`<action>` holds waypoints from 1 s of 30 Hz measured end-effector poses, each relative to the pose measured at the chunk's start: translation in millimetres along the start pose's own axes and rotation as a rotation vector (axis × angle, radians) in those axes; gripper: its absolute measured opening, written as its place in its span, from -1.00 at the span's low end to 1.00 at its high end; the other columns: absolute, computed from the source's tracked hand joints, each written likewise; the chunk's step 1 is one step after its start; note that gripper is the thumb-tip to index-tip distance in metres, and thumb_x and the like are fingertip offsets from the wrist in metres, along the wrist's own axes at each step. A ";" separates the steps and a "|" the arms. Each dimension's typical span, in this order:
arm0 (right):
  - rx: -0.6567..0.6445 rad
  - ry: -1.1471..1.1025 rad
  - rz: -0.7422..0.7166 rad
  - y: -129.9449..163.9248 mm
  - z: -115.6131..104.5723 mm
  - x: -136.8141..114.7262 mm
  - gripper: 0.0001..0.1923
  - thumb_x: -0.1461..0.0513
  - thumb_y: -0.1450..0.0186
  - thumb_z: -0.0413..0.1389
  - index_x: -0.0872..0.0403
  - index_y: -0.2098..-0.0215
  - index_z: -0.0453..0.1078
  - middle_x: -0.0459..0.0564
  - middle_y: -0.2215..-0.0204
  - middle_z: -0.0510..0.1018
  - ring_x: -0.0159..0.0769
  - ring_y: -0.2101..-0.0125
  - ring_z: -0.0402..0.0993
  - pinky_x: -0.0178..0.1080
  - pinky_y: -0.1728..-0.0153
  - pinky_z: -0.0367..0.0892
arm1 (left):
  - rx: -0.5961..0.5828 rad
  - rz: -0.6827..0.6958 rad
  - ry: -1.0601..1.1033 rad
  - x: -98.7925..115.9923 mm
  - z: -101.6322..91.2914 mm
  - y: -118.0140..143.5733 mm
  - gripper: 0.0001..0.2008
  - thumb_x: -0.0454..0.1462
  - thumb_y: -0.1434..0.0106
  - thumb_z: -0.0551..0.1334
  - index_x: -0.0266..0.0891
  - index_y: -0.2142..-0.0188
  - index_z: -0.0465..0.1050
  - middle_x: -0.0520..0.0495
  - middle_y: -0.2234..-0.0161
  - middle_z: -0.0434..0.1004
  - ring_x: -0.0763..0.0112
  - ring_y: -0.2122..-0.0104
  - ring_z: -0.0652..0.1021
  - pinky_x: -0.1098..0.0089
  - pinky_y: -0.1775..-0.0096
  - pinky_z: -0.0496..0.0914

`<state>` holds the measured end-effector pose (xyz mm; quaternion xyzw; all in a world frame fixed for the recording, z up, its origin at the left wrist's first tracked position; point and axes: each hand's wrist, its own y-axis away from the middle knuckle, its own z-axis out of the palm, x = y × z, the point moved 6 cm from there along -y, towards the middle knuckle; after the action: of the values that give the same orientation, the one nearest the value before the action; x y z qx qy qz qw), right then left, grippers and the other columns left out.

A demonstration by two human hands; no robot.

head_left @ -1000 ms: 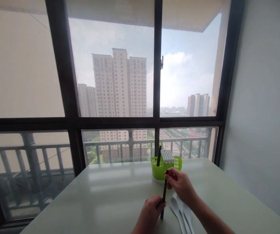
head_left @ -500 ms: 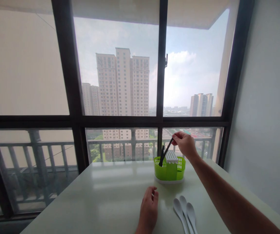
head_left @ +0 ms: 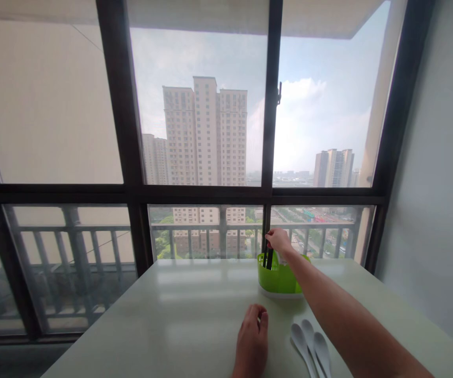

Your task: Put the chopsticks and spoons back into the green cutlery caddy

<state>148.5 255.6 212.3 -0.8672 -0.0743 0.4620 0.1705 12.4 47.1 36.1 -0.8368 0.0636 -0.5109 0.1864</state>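
A pale table stands against a tall dark-framed window that looks out on high-rise blocks. On the table, the left hand rests palm down, fingers loosely curled, holding nothing. Further right and toward the window sits a green caddy — the right hand hovers over it, fingertips pinched on the tops of black chopsticks standing upright inside. Three white spoons lie side by side near the front edge, under the outstretched right forearm.
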 end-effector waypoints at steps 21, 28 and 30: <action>0.133 0.007 -0.194 113.5 -89.3 6.4 -0.68 0.06 -0.37 0.03 0.07 0.15 0.52 -0.03 0.44 0.60 -0.30 0.51 0.43 -0.31 0.51 0.20 | 0.008 -0.003 -0.045 5.3 -2.8 0.1 -0.71 -0.13 -0.47 0.00 -0.15 0.23 0.43 -0.08 0.23 0.56 0.29 0.24 0.52 0.37 0.13 0.30; -0.189 0.312 0.005 209.3 -67.6 130.1 -0.79 0.21 -0.29 0.09 0.06 0.19 0.54 -0.06 0.47 0.58 -0.26 0.42 0.48 -0.26 0.34 0.23 | -0.028 -0.009 -0.046 0.7 -2.5 -3.4 -0.81 -0.18 -0.41 0.08 -0.15 0.17 0.44 -0.05 0.28 0.58 0.33 0.35 0.52 0.38 0.20 0.31; -0.174 0.337 0.064 223.2 -65.1 158.4 -0.77 0.23 -0.27 0.11 0.07 0.15 0.54 -0.04 0.44 0.59 -0.25 0.37 0.50 -0.26 0.28 0.25 | -0.042 -0.002 -0.058 -0.8 -1.5 -4.5 -0.83 -0.20 -0.39 0.10 -0.15 0.19 0.44 -0.04 0.30 0.58 0.34 0.37 0.52 0.39 0.23 0.30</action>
<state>284.9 78.4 41.6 -0.9456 -0.0567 0.3074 0.0902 10.3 51.1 37.8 -0.8550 0.0681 -0.4852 0.1702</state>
